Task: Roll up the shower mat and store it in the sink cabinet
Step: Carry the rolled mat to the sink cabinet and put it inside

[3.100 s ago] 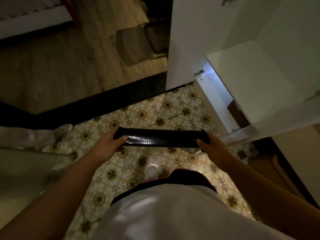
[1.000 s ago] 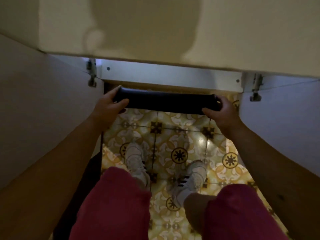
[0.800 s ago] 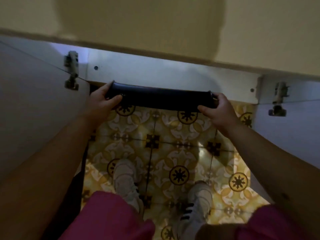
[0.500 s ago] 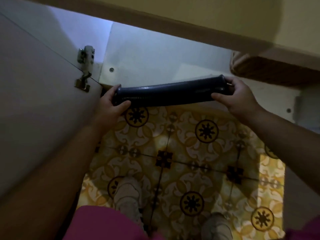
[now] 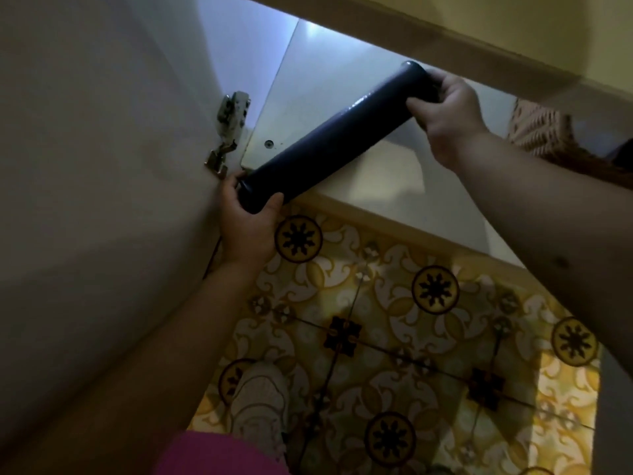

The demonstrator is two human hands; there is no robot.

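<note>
The left hand (image 5: 248, 222) is wrapped around the lower end of a dark navy, glossy shower mat rolled into a tight tube (image 5: 337, 137), thumb on the near side and fingers curled behind it. The right hand (image 5: 447, 111) is clamped on the upper end, fingers over the top and thumb pressed against the roll's near side. The two hands are well apart, one at each end, and the roll runs on a slant from lower left to upper right.

The roll hangs in the open mouth of the white sink cabinet, above its pale bottom shelf (image 5: 383, 186) and not touching it as far as can be seen. Its lower end is just beside the open white cabinet door (image 5: 102, 166) on the left, near a metal hinge (image 5: 227, 132) fixed to that door. The upper end lies close under the cabinet's cream top edge (image 5: 445, 32).

Deeper inside the cabinet on the right sits a brown woven object (image 5: 537, 128), partly hidden by the right forearm. Below the shelf edge spreads a yellow patterned tile floor (image 5: 394, 320) with dark star medallions. A white shoe (image 5: 258, 402) and a strip of pink clothing (image 5: 219, 454) show at the bottom.
</note>
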